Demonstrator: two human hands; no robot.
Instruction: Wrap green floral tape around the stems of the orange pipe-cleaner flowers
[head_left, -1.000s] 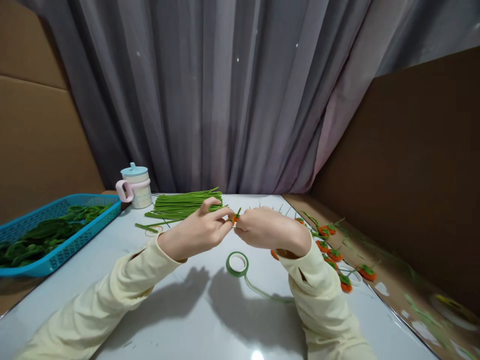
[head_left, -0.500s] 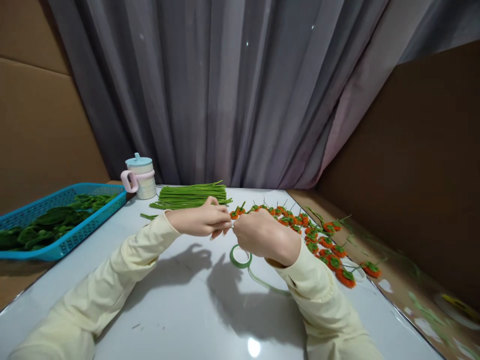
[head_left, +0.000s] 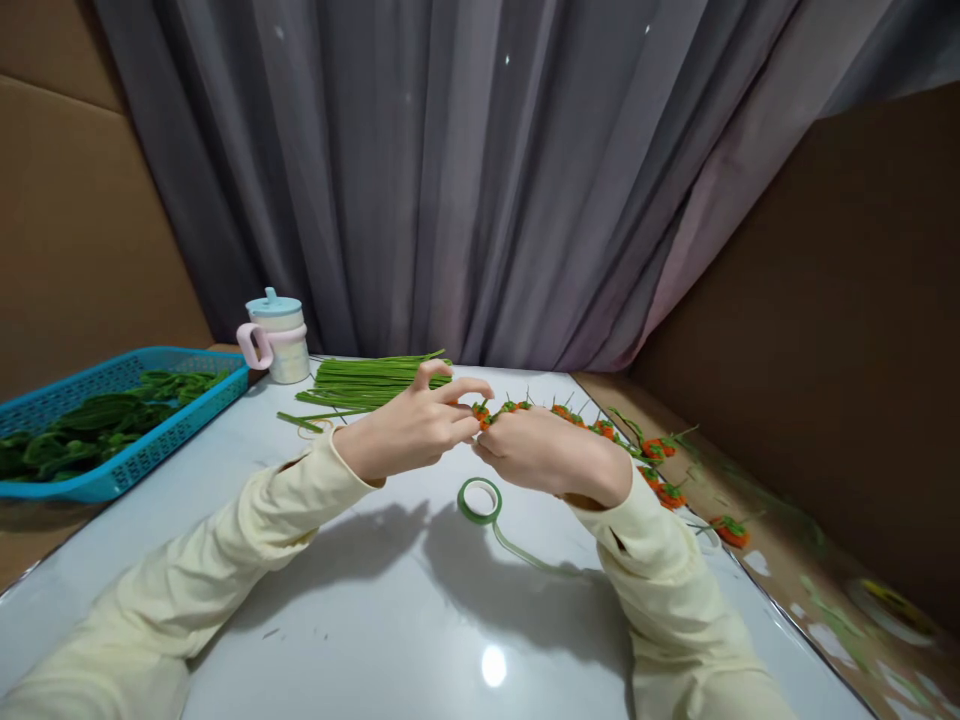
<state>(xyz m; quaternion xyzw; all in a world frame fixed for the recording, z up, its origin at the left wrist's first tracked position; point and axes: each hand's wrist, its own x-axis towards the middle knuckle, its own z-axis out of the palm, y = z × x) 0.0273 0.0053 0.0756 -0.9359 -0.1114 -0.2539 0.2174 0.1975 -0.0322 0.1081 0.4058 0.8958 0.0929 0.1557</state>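
Observation:
My left hand (head_left: pixel 412 425) and my right hand (head_left: pixel 551 452) meet above the middle of the white table. On the left, the forefinger is lifted and stretched out while the lower fingers pinch together at the right hand's fingertips. My right hand is curled closed, its back towards me. Whatever lies between the fingertips is too small or hidden to make out. Below them lies a roll of green tape (head_left: pixel 463 503), a loose strip trailing right. Behind the right hand are orange fuzzy pieces with green tops and thin stems (head_left: pixel 657 449), partly covered by that hand and arm.
Green fuzzy stems (head_left: pixel 367 382) lie in a bundle at the back, a few apart in front. A lidded cup (head_left: pixel 289 350) stands left of them. The blue basket (head_left: pixel 120 480) at far left holds green leaf-like pieces. Cardboard walls and a grey curtain (head_left: pixel 405 180) enclose the table.
My left forefinger has lifted and stretched towards the right. My right hand has moved slightly right and flattened, with its arm covering more orange pieces. The view has shifted a little.

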